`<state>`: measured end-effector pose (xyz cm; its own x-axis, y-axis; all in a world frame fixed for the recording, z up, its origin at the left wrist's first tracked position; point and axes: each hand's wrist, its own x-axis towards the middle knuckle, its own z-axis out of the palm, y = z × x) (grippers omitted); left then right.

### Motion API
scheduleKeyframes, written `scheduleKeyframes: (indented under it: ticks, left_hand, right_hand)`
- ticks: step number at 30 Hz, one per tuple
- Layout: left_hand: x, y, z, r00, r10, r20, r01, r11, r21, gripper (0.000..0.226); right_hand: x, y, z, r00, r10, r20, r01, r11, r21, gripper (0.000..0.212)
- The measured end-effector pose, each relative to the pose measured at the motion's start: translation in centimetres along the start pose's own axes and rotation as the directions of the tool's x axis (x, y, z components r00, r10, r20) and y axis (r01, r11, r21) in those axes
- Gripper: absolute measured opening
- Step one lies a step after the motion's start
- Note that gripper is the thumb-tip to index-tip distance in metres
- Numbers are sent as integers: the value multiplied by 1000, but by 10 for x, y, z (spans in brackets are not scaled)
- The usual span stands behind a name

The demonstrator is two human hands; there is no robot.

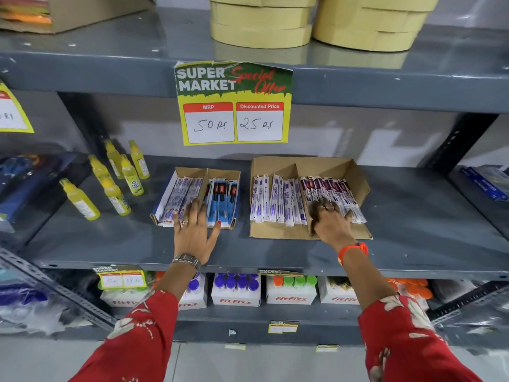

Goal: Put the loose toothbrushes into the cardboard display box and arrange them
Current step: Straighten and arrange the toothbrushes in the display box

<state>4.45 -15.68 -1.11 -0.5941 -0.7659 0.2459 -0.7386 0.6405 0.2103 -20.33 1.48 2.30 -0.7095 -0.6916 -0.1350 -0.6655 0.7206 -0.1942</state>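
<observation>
Two cardboard display boxes stand on the grey middle shelf. The small box [180,171] on the left holds white-wrapped toothbrushes [179,195] and blue-wrapped toothbrushes [222,199] in two compartments. My left hand [194,231] lies flat over its front edge, fingers spread on the white packs. The larger box [278,232] on the right has three compartments with white-and-purple toothbrushes [278,201] and darker purple toothbrushes [333,190]. My right hand [329,220] rests on the near ends of the darker purple packs with fingers curled over them.
Several yellow bottles [118,183] stand and lie left of the small box. A price sign [234,106] hangs from the shelf above. Fitfizz cartons [235,292] fill the shelf below. Tan round containers [261,23] sit on the top shelf. Blue packs [484,183] lie far right.
</observation>
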Motion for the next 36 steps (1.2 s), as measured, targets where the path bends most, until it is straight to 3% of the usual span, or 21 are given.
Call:
scheduleKeyframes:
  ticks: [12,15,19,21,25,32,36]
  left_hand:
    - [-1,-4,-3,1000,14,-2,-14,999,-44,70]
    - [-1,-4,-7,999,8,-44,-11,998,-66,75]
    - [-11,-7,-10,996,35,-77,-39,998,-54,71]
    - [-22,-2,-6,991,125,-40,-126,992,-19,66]
    - [-42,8,10,952,293,90,-296,955,28,62]
    - [-46,7,13,913,378,154,-372,926,-66,78]
    - [-46,6,13,918,365,154,-358,931,-68,70]
  right_hand:
    - [-2,2,0,998,52,-23,-51,997,62,36]
    - [-1,-3,-7,974,35,-222,6,983,183,40]
    - [-8,-37,-26,853,-90,-515,243,940,238,40]
    - [-10,-60,-30,874,-173,-454,315,913,259,34]
    - [2,-94,-17,957,-245,-156,276,934,226,23]
    - [22,-105,14,978,-199,57,190,973,130,43]
    - [25,-109,20,974,-224,46,218,970,103,46]
